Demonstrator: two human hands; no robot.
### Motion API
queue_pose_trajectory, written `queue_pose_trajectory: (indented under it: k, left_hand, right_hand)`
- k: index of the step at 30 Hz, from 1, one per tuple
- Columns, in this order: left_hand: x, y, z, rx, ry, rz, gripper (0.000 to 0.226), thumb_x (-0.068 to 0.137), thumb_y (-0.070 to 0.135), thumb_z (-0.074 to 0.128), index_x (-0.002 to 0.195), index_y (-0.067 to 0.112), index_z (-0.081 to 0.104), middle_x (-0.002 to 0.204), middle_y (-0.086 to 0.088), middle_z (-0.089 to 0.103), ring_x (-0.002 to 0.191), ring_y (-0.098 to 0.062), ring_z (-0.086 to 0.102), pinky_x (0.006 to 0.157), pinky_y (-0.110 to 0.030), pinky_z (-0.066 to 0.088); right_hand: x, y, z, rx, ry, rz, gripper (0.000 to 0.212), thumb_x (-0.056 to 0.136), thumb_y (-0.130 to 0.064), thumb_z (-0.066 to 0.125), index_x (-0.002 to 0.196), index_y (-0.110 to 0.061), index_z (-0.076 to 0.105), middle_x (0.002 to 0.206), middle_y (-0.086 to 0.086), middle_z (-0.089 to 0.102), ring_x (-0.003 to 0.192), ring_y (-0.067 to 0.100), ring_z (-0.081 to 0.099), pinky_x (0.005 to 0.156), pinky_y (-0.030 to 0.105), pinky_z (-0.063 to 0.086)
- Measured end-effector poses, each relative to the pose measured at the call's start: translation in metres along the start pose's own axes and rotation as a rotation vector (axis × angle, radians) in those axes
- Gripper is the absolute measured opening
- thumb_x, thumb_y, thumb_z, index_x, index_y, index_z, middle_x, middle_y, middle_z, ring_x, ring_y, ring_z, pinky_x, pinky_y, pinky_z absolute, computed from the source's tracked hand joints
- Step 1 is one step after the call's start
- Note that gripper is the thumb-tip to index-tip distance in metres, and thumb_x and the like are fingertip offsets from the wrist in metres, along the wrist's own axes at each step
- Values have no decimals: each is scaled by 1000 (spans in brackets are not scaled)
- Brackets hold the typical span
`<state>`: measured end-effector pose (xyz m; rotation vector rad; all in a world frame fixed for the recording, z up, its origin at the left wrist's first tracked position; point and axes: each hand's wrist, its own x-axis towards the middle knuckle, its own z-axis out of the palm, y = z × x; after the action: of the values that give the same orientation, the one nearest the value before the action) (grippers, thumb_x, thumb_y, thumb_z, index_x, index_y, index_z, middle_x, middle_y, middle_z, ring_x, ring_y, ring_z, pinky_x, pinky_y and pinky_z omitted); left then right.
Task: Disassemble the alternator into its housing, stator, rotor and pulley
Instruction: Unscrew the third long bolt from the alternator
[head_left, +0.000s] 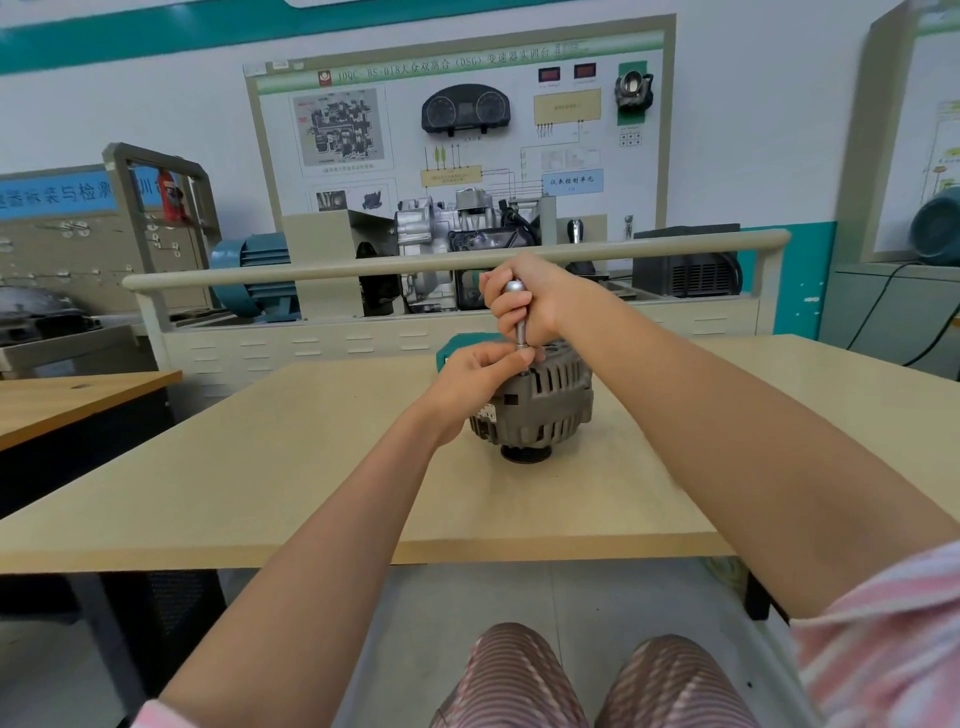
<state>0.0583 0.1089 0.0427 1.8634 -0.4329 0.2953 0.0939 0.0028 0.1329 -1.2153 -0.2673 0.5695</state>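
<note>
Table (311, 467) carries the alternator (540, 405), standing pulley (525, 454) down near the middle. Right hand (524, 301) grips an upright metal driver (519, 317) in a fist, tip on a fastener at the housing's top edge. Left hand (478, 379) pinches the driver's lower end, steadying it. Risk: alternator balances on the narrow pulley, nothing clamps it, so side load could tip it or let the tip slip off.

centre of my frame: grey alternator (540, 405) with a black pulley (525, 454), on a pale beige table (260, 467). i see a silver tool (518, 317) above it, a teal box (457, 352) behind, pink-and-white striped sleeve (893, 639) lower right.
</note>
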Motion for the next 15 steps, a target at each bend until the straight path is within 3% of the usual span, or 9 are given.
queue_pose_trajectory:
  k: [6, 11, 13, 15]
  left_hand:
    - [0, -1, 3, 4, 49, 12, 15, 94, 26, 60, 97, 19, 73, 93, -2, 71, 83, -10, 62, 74, -25, 49]
    - [-1, 0, 6, -7, 73, 16, 16, 95, 23, 59, 92, 15, 73, 85, -7, 67, 78, -16, 57, 72, -29, 47]
    - [-1, 0, 7, 3, 95, 9, 17, 95, 22, 59, 85, 21, 73, 78, 2, 70, 77, -13, 60, 70, -25, 49]
    - [0, 0, 9, 9, 117, -5, 25, 95, 18, 58, 75, 25, 70, 71, 8, 70, 76, -12, 62, 70, -24, 51]
  right_hand:
    - [-2, 5, 3, 42, 104, -100, 29, 95, -9, 32, 72, -15, 49, 38, -11, 40, 26, 3, 23, 28, 16, 17]
    - [0, 13, 14, 130, 406, -259, 29, 94, -11, 34, 69, -12, 47, 50, -6, 43, 30, 5, 26, 32, 14, 18]
    - [1, 17, 19, 161, 561, -363, 18, 93, -9, 37, 78, -12, 47, 57, -3, 44, 37, 7, 30, 32, 18, 22]
    - [1, 20, 27, 220, 703, -483, 10, 96, -8, 37, 100, -16, 41, 62, 0, 45, 44, 10, 36, 38, 19, 28]
